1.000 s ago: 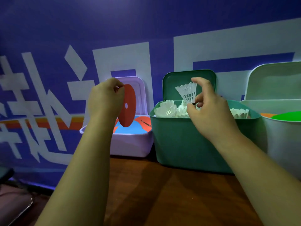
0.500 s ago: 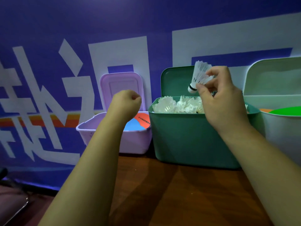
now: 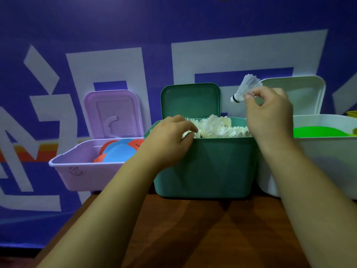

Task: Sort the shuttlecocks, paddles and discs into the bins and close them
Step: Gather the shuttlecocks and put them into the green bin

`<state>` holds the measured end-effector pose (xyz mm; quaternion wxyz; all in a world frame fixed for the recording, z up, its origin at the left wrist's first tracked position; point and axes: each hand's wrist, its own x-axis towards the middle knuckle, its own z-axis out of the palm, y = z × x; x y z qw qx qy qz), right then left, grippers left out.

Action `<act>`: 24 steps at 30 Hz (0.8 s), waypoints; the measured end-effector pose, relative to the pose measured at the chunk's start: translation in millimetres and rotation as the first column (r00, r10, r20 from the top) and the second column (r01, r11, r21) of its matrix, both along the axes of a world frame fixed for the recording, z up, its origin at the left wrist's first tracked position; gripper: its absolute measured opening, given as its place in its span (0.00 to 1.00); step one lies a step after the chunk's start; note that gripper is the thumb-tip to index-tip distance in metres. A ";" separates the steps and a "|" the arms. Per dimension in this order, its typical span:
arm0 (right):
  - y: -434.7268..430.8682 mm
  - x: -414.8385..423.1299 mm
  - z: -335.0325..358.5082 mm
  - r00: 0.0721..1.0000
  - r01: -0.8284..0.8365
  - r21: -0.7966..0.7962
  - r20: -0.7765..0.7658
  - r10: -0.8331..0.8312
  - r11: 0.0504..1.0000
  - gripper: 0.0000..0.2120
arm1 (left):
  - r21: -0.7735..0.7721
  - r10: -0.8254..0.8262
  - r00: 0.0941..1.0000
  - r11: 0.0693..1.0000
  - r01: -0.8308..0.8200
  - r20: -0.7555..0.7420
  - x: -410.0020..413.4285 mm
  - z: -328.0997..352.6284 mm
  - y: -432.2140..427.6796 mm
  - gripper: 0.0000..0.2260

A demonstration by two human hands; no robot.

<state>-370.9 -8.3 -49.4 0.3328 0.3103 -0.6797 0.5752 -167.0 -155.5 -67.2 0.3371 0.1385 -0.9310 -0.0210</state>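
Observation:
Three open bins stand in a row on the wooden table [image 3: 212, 233]. The purple bin [image 3: 77, 173] on the left holds blue and orange discs [image 3: 119, 151]. Heaped in the green bin [image 3: 208, 167] in the middle are white shuttlecocks [image 3: 218, 127]. In the white bin [image 3: 324, 151] on the right lies a green paddle [image 3: 318, 131]. My left hand [image 3: 170, 138] rests on the green bin's near-left rim, its fingers curled round a shuttlecock in the heap. My right hand [image 3: 270, 115] pinches a white shuttlecock [image 3: 245, 89] above the green bin's right side, cork pointing down-left.
All three lids stand upright against the blue and white wall: purple lid [image 3: 112, 113], green lid [image 3: 190, 101], white lid [image 3: 301, 93]. A yellow object [image 3: 352, 113] shows at the right edge. The purple bin overhangs the table's left edge.
My left hand let the orange disc go into the purple bin, then moved right to the green bin's rim. My right hand lifted a shuttlecock out of the green bin and carried it up and right.

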 end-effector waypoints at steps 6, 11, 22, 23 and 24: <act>-1.8 -9.7 -7.5 0.993 0.058 0.512 0.057 -0.101 0.857 0.15 | 0.061 0.095 0.995 0.994 -0.094 -0.014 1.3 1.2 0.8 0.12; 4.1 1.8 -3.8 0.979 -0.096 0.542 0.203 -0.019 0.835 0.16 | 0.163 0.195 0.979 0.969 -0.183 -0.063 1.8 2.6 2.1 0.16; 6.3 12.6 0.3 0.965 -0.120 0.622 0.255 -0.056 0.774 0.13 | 0.264 0.386 0.904 0.905 -0.333 -0.183 2.3 0.9 -8.7 0.16; 6.7 12.6 0.4 0.961 -0.123 0.636 0.268 -0.068 0.762 0.14 | 0.251 0.389 0.902 0.907 -0.339 -0.187 2.0 0.5 -11.2 0.16; 6.6 11.6 0.4 0.960 -0.122 0.640 0.271 -0.075 0.758 0.13 | 0.236 0.387 0.900 0.910 -0.340 -0.199 1.5 0.1 -13.3 0.16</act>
